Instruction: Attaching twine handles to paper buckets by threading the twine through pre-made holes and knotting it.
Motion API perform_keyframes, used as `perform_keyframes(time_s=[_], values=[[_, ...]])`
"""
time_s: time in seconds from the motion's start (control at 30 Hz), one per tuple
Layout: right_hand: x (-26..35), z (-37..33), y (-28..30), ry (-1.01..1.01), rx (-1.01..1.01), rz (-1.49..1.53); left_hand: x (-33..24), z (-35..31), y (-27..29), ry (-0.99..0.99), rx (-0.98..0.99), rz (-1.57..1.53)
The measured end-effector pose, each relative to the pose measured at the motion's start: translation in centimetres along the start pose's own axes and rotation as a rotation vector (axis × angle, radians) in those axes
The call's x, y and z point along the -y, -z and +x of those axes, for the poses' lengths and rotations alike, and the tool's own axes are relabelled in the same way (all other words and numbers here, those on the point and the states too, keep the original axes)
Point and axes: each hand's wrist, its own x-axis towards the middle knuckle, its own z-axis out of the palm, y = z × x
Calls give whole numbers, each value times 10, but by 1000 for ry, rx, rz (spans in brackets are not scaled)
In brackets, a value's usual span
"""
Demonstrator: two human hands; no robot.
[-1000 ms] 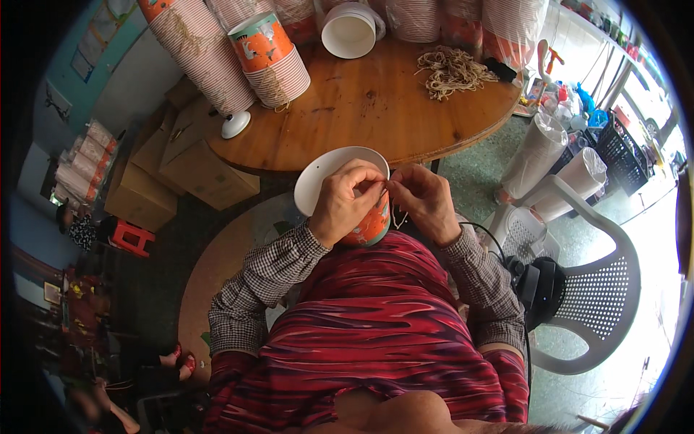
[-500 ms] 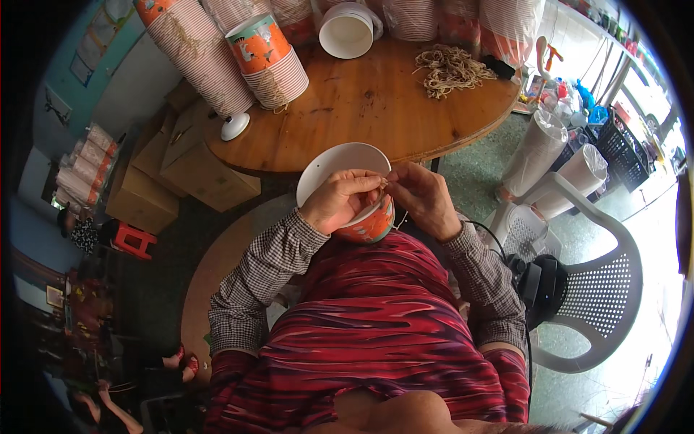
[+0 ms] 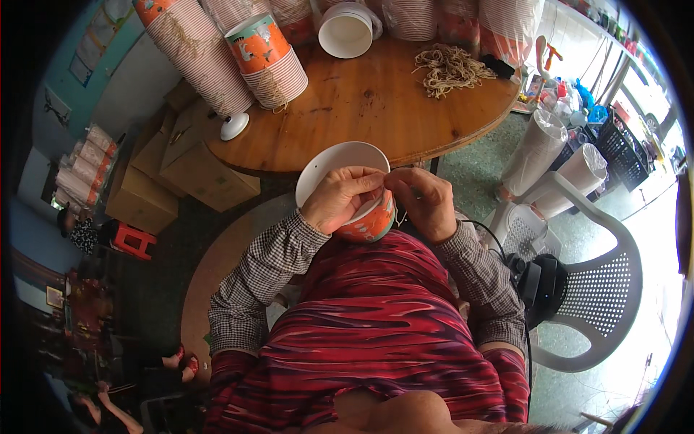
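An orange patterned paper bucket (image 3: 370, 223) with a white inside rests tilted on my lap, against the table's near edge. My left hand (image 3: 340, 200) lies across its opening, thumb and forefinger pinched at the right part of the rim, some fingers down inside. Just right of it, my right hand (image 3: 425, 205) is closed, its thumb and forefinger pinched at the same spot on the rim. A bit of pale string (image 3: 401, 217) hangs below the right fingers. What lies between the fingertips is mostly hidden. A small hole shows in the bucket's far left wall.
On the round wooden table (image 3: 361, 108) stand stacks of orange buckets (image 3: 273, 76), a white bucket (image 3: 345, 35), a heap of string (image 3: 452, 70) and a white knobbed lid (image 3: 234, 126). Cardboard boxes (image 3: 210, 173) are at left, a plastic chair (image 3: 596, 289) at right.
My right hand has turned slightly, its fingers curling in more. The bucket and my left hand have barely moved.
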Motion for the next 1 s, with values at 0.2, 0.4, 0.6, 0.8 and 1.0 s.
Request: perform_keyframes(time_s=[0.2,0.4,0.6,0.8,1.0], values=[[0,-1,-1,-182,-10,130,10,2,9,-263,-102,513],[-11,-4,-1,-322,19,215,13,2,8,-330,-203,443],[-12,-5,-1,-243,82,229,9,2,1,-369,-270,405],[1,-3,3,4,120,141,10,4,5,-325,-259,324],[-3,-5,4,-251,-21,518,10,3,4,-311,-256,317]])
